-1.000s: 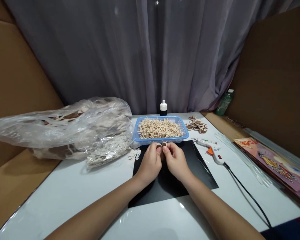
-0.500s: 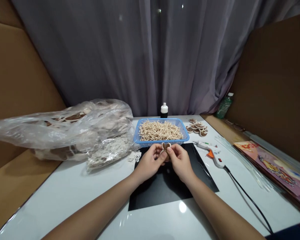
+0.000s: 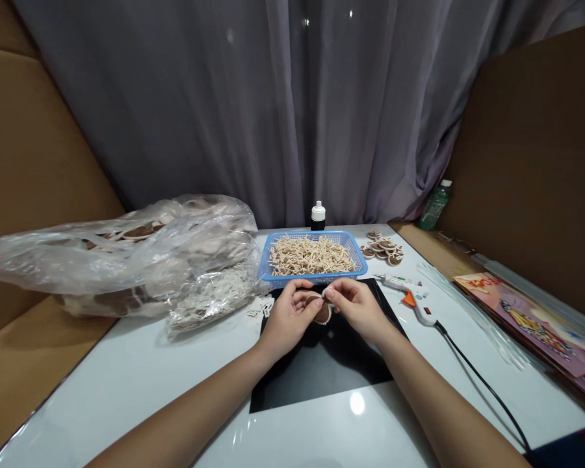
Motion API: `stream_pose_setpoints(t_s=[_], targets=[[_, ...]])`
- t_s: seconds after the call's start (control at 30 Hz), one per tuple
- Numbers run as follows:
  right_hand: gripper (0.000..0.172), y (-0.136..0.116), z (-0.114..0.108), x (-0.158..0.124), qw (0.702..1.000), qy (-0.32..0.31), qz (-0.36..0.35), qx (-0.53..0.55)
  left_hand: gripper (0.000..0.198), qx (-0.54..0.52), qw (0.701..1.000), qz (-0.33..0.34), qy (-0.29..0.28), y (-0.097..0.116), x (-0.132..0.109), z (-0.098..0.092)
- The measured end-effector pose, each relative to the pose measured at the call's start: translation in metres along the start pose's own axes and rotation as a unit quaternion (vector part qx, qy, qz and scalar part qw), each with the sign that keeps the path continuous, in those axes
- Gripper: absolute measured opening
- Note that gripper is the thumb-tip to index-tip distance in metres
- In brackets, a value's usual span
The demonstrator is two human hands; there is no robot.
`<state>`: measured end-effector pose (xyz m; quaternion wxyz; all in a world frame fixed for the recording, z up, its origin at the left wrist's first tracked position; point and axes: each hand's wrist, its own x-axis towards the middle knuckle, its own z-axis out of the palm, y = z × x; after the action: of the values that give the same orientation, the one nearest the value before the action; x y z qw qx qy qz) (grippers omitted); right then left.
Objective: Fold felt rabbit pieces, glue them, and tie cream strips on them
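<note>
Over the black sheet (image 3: 316, 383), my left hand (image 3: 292, 315) pinches a small round brown piece with a pale edge (image 3: 324, 314). My right hand (image 3: 353, 302) is closed at the piece's upper right edge, its thumb and finger on a small pale-rimmed part. Fingers cover much of both. Just beyond the hands stands a blue basket (image 3: 264, 268) of thin beige sticks (image 3: 312, 255). Similar brown pieces (image 3: 383, 247) lie heaped to its right. A white glue gun with an orange trigger (image 3: 423, 313) rests right of the sheet.
Large clear plastic bags (image 3: 199, 240) fill the left side, with small pale cutouts (image 3: 259, 307) beside them. A white-capped bottle (image 3: 318, 216) stands behind the basket. Clear glue sticks (image 3: 482, 318), a black cable (image 3: 487, 387), a picture booklet (image 3: 531, 318) and a green bottle (image 3: 435, 205) are at the right.
The round brown piece now shows more of its face below my fingers. My right hand has shifted slightly up and right, its wrist farther right. The camera view has moved a little.
</note>
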<state>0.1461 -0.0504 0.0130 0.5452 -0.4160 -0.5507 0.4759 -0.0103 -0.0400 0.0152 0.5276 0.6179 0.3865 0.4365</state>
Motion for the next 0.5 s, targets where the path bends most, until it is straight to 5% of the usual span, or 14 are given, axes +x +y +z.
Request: stream_pose_setpoints(t_s=[0.17, 0.5], targets=[[0.026, -0.0036, 0.0057, -0.0029, 1.0, 0.004, -0.004, 0.01, 0.02, 0.044, 0.996, 0.045, -0.057, 0.0035, -0.0044, -0.0007], [0.028, -0.0103, 0.0094, -0.0063, 0.999, 0.018, 0.005, 0.041, 0.02, 0.026, 0.997, 0.038, -0.069, -0.0002, -0.0044, -0.0028]])
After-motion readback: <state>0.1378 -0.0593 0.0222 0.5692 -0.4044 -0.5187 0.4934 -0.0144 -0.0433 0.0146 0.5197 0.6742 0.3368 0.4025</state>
